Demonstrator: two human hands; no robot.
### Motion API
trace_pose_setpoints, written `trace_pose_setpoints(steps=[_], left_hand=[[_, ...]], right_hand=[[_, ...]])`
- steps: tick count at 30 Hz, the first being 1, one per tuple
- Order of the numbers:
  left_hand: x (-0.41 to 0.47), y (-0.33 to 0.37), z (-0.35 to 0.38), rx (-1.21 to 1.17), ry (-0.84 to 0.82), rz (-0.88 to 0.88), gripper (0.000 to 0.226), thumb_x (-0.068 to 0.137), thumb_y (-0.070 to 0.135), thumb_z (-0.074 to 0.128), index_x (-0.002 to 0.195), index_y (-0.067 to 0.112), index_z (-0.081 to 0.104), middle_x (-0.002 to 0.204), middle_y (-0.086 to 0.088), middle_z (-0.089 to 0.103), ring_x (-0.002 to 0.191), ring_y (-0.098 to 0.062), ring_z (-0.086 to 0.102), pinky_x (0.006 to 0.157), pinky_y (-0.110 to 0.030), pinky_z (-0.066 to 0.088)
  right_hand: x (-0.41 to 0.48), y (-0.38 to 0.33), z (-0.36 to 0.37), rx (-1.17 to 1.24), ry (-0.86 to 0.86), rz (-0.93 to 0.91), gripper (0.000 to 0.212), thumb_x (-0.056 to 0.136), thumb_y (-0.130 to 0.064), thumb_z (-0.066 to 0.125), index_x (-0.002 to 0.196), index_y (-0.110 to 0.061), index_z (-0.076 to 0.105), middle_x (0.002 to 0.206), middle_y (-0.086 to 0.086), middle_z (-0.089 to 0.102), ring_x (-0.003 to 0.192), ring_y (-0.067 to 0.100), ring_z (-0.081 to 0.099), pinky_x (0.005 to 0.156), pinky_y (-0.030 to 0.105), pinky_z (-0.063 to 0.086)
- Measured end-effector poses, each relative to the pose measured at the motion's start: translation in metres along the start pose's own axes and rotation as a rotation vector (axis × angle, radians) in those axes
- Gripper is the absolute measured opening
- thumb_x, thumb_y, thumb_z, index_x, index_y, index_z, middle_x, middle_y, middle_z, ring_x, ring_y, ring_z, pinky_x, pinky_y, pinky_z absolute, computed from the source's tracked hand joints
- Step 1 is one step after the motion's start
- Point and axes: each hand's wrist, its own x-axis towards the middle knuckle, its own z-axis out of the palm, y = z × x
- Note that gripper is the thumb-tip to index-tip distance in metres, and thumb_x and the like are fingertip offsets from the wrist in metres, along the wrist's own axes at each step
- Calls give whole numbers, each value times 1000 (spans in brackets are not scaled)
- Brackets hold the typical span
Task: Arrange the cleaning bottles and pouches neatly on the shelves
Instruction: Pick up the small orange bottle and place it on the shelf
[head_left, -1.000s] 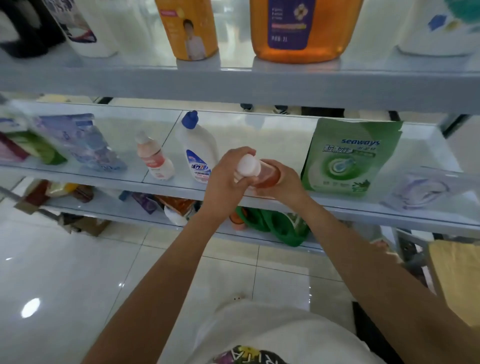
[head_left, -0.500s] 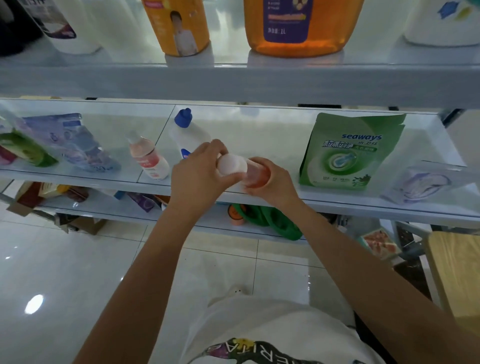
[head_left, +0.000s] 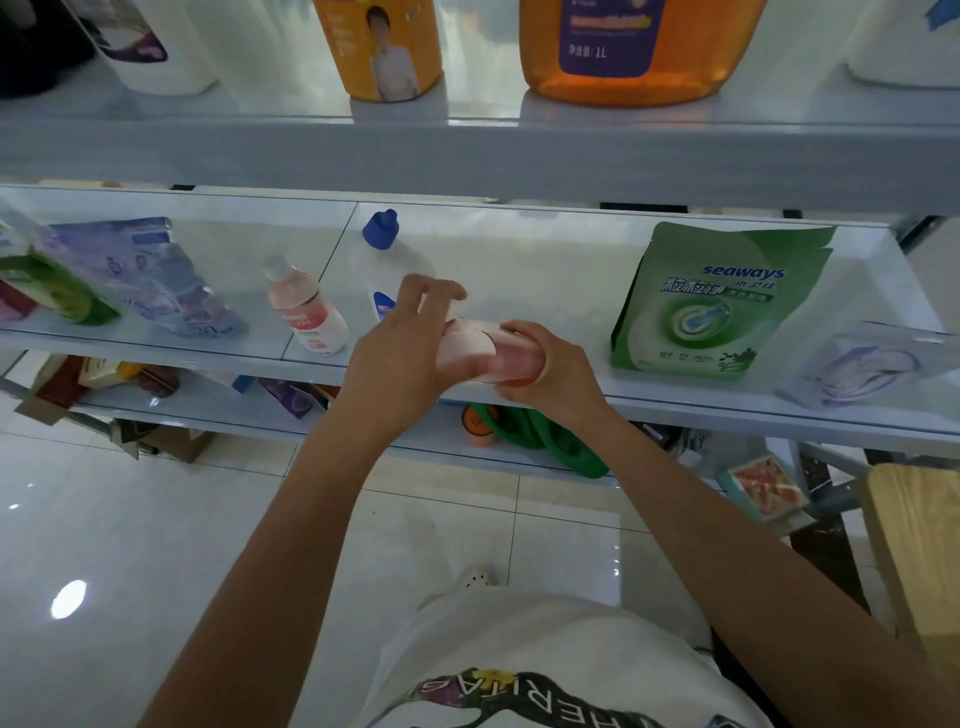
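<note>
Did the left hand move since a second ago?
Yes. The left hand, at the pink bottle, slid left: before it was beside the blue-capped bottle, now it covers that bottle's lower part.

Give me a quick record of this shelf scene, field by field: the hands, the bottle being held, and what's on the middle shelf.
held item: pink bottle, held sideways at the front edge of the middle shelf
right hand: wrapped round the bottle's body
left hand: at its white end, fingers loose and spread
standing on shelf: green pouch, blue-capped white bottle, small pink bottle
left end: purple pouch, slumped
</note>
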Motion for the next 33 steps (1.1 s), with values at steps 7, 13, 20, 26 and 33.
trace_pose_setpoints(steps=[7,13,20,26,33], left_hand=[[1,-6,0,259,-71,-175,45,90,61,43,86,17,45,78,-4,52,70,-23,54,61,-33,42],[-10,-14,6,-50,-32,42,61,78,30,77,130,17,48,125,-7,52,84,-18,58,74,-37,56],[1,-20,4,-5,67,63,79,71,31,83,139,24,43,134,-4,50,101,-20,59,78,-36,55],[8,-10,0,14,27,-27,52,77,40,76,120,19,54,101,4,56,85,-19,57,71,-32,50],[0,-13,2,-120,-61,191,62,71,10,82,126,21,55,128,-5,52,109,-26,55,87,-37,54]], right_hand=[[5,-4,3,-51,-29,13,73,60,-32,83,126,-29,53,113,-5,67,101,19,63,96,41,47],[12,-5,-8,54,-18,45,70,58,-22,86,122,-25,56,114,-6,66,100,16,61,90,37,50],[14,-6,-14,98,-7,63,71,59,-19,87,122,-23,56,113,-6,64,99,11,58,88,24,46],[13,-4,-8,43,-32,46,70,59,-23,85,122,-27,55,114,-8,65,101,14,60,91,37,50],[12,-3,-7,44,-26,33,72,59,-23,85,124,-26,55,115,-5,65,101,16,61,91,38,51]])
